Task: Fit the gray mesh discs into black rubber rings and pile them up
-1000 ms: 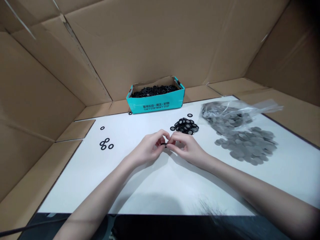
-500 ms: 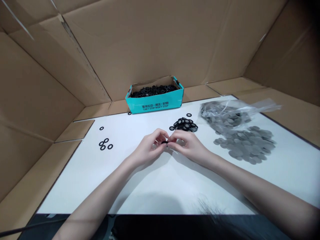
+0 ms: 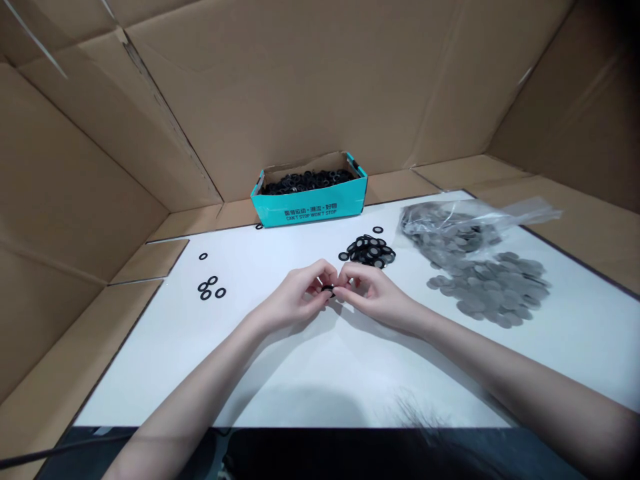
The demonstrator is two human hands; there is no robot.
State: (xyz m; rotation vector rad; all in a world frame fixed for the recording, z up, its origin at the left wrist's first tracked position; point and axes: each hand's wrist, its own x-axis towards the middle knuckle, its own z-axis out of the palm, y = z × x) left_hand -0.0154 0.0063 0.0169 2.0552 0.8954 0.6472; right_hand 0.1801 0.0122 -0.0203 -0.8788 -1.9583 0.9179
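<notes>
Between my fingertips, above the middle of the white table, is a small black ring (image 3: 328, 289). My left hand (image 3: 303, 291) pinches its left side, and my right hand (image 3: 369, 290) grips the right side with thumb and forefinger. Fingers cover much of the ring, so I cannot tell whether a disc sits in it. Just beyond my right hand lies a pile of black rings with grey discs in them (image 3: 370, 251). Farther right are loose grey mesh-like discs (image 3: 500, 290). Several bare black rings (image 3: 221, 293) lie to the left.
A turquoise box (image 3: 313, 208) full of black rings stands at the back of the white table (image 3: 280, 393). A clear plastic bag (image 3: 450, 230) of grey discs lies at the back right. Cardboard walls (image 3: 300, 80) enclose the table at the back and sides.
Both hands have come slightly nearer to me with the black ring, which shows a little more between the fingers. The piles and the box have stayed in place.
</notes>
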